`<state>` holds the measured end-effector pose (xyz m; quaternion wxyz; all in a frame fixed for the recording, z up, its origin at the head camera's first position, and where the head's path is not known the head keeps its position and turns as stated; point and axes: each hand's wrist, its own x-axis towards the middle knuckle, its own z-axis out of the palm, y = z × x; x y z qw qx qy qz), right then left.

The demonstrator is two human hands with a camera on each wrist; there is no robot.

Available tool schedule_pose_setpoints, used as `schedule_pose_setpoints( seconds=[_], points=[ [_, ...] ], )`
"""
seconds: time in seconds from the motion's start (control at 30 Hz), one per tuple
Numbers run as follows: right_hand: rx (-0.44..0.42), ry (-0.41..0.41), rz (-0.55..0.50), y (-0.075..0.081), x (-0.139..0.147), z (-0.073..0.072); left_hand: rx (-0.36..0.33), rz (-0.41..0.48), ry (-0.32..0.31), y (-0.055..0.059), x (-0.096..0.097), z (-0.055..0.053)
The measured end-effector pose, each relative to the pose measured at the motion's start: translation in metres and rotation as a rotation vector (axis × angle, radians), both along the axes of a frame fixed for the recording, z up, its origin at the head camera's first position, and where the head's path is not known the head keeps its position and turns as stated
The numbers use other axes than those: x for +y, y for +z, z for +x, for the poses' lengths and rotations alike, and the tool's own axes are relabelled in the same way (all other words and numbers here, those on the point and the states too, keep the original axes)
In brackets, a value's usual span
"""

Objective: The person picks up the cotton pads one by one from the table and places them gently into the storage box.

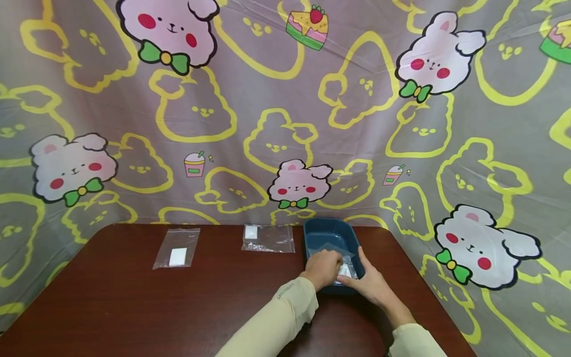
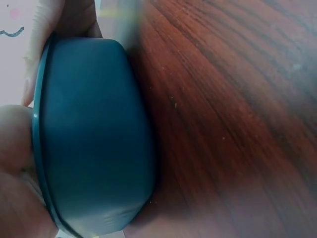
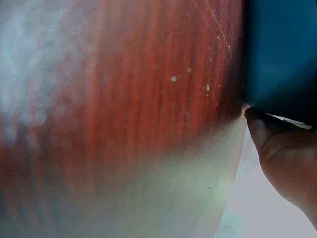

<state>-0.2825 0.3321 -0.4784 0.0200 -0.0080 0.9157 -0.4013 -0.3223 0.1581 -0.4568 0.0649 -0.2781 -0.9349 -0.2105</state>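
A dark blue plastic bin [image 1: 327,228] stands near the table's right side. My left hand [image 1: 322,267] reaches into its near half with curled fingers, gripping a clear plastic bag [image 1: 349,262] that has something white in it. My right hand [image 1: 373,285] holds the bin's near right corner, thumb across the rim beside the bag and fingers along the outer wall. In the left wrist view the bin's near wall [image 2: 94,129] fills the left half, with both hands partly seen at its rim. The right wrist view catches the right hand [image 3: 290,158] against the bin's edge.
Two more clear bags lie flat on the brown table [image 1: 134,307], each with a white square inside: one bag [image 1: 187,238] at the left, another bag [image 1: 272,240] left of the bin. A cartoon-print curtain [image 1: 285,139] hangs behind the table and along its sides.
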Motion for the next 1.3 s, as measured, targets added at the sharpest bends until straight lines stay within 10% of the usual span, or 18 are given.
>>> schedule_pose_setpoints(
  seconds=[0.23, 0.53, 0.87, 1.13, 1.3],
  points=[
    [0.002, -0.016, 0.016, 0.000, -0.002, -0.001, 0.086, 0.150, 0.019, 0.006, -0.024, -0.001],
    [0.001, -0.027, 0.027, 0.002, -0.001, 0.001, 0.125, 0.429, 0.187, -0.004, -0.085, -0.031],
    [0.009, -0.016, 0.026, 0.003, -0.002, 0.003, -0.005, 0.330, 0.346, -0.026, -0.149, -0.054],
    [-0.005, -0.014, 0.026, 0.001, -0.003, 0.001, 0.056, 0.097, 0.394, -0.036, -0.169, -0.067],
    [-0.015, -0.022, 0.025, 0.002, -0.001, -0.001, -0.074, 0.021, 0.417, -0.038, -0.174, -0.070]
  ],
)
